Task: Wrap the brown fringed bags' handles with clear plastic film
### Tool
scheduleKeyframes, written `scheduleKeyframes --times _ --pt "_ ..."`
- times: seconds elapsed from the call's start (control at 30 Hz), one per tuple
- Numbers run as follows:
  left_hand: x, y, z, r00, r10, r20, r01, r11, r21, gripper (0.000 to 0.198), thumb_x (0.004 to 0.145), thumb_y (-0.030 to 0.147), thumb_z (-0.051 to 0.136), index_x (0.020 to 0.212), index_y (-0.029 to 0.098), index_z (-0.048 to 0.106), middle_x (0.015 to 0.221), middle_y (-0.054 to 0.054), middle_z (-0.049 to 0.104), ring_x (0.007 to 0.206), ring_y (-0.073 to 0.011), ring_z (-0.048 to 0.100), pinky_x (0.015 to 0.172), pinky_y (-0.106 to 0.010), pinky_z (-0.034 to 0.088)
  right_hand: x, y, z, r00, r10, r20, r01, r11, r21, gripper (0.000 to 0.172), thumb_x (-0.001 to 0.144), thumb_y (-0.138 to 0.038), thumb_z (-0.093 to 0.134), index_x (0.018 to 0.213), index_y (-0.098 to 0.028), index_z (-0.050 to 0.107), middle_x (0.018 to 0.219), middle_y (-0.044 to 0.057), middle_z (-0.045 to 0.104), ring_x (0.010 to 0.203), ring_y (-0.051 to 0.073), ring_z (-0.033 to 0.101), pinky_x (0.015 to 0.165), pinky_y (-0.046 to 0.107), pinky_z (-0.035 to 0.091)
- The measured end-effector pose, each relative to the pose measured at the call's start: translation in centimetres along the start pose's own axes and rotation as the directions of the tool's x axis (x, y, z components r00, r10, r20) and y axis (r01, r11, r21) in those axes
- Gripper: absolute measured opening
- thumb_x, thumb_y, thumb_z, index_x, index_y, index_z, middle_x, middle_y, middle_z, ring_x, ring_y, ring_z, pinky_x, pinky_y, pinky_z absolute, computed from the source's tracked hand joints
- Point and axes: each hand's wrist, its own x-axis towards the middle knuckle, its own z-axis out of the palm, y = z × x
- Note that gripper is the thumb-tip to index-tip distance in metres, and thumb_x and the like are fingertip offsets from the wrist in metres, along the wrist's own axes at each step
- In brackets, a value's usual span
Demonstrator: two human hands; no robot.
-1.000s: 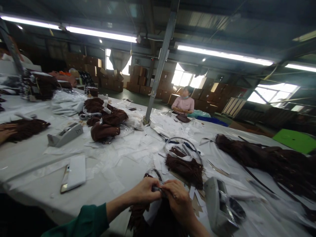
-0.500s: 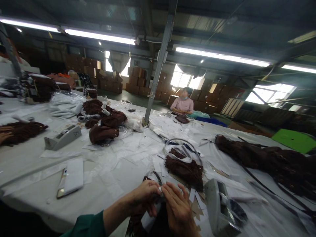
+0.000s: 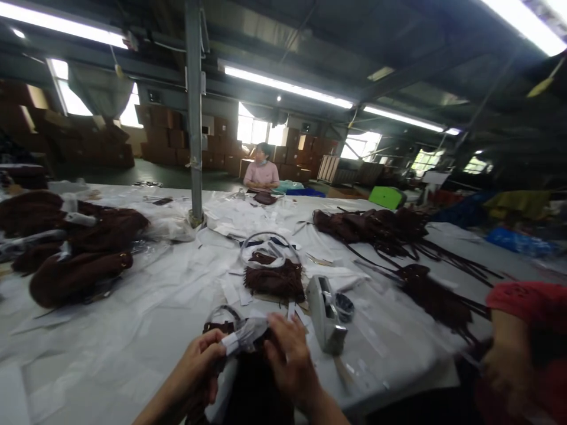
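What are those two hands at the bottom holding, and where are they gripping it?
Both hands pinch a white paper strip wrapped on a dark brown fringed suede bag: the left hand at the strip's left end, the right hand on its right part.

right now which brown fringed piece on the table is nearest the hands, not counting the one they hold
The small brown fringed piece under the wire hoop, straight ahead of both hands beside the grey tape dispenser. The other brown piles lie farther off left and right.

A grey tape dispenser (image 3: 325, 314) sits at about five o'clock on the white table (image 3: 146, 319). A brown fringed bag (image 3: 274, 277) lies near the centre. Dark brown bags (image 3: 75, 248) pile at nine o'clock, more (image 3: 376, 227) at two o'clock. A person in pink (image 3: 262, 171) sits at twelve o'clock beside a steel post (image 3: 195, 112).
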Motion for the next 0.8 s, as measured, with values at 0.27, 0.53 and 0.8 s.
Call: scheduleKeyframes --times 0.27,0.53,0.8 --pt "-0.8 0.8 1.0 0.997 0.001 -0.072 0.000 1.000 0.005 0.030 0.076 0.045 0.059 0.080 0.017 0.050 0.051 0.008 0.048 0.023 -0.0044 0.037 0.024 -0.012 0.023 -2.0 16.1 -7.9 0.403 0.905 -0.134 -0.901 0.418 0.115 0.046 0.077 -0.046 0.048 0.079 -0.008 0.074 0.078 0.014 0.072 0.086 0.030 0.064 0.072 0.034 0.048" --pt "-1.4 0.9 0.8 0.997 0.026 -0.068 -0.022 0.998 0.054 0.033 0.077 0.048 0.060 0.081 0.016 0.052 0.049 0.008 0.047 0.023 -0.0045 0.037 0.025 -0.012 0.021 -2.6 17.7 -6.4 0.358 0.934 0.006 -0.927 0.355 0.124 0.034 0.065 -0.039 0.063 0.065 -0.007 0.074 0.059 0.010 0.068 0.061 0.022 0.062 0.053 0.027 0.041" --pt "-1.0 0.1 0.1 0.995 0.046 -0.085 -0.039 0.996 0.080 0.033 0.076 0.048 0.060 0.080 0.016 0.052 0.047 0.007 0.048 0.023 -0.0040 0.036 0.027 -0.012 0.014 -4.9 15.2 -7.0 0.380 0.918 -0.110 -0.914 0.392 0.109 0.041 0.066 -0.046 0.058 0.077 -0.011 0.077 0.078 0.013 0.074 0.081 0.032 0.067 0.069 0.035 0.047"
